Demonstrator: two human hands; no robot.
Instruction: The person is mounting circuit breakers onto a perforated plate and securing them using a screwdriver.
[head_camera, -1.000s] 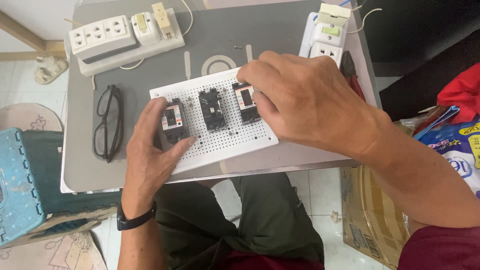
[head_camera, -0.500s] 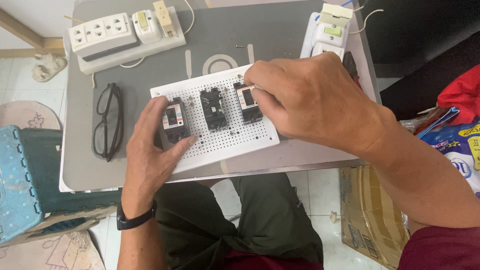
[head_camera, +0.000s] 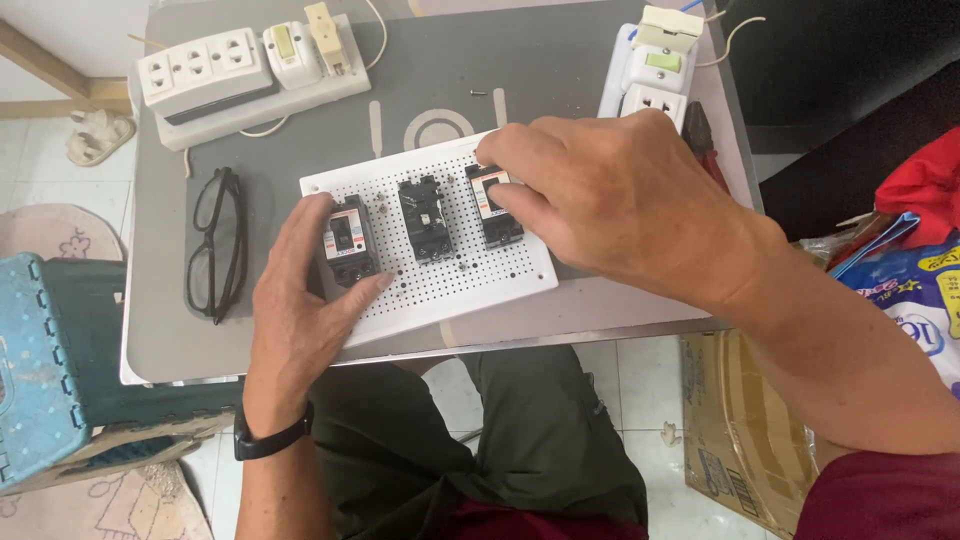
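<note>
Hands on the breaker board
My left hand (head_camera: 300, 300) rests open on the white board (head_camera: 470, 290); my right hand (head_camera: 610, 195) pinches the right breaker (head_camera: 493, 205).

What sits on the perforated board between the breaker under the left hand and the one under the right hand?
Head view: a third black breaker stands mid-board, between the left breaker and the right breaker. A few small screws lie near it.
</note>
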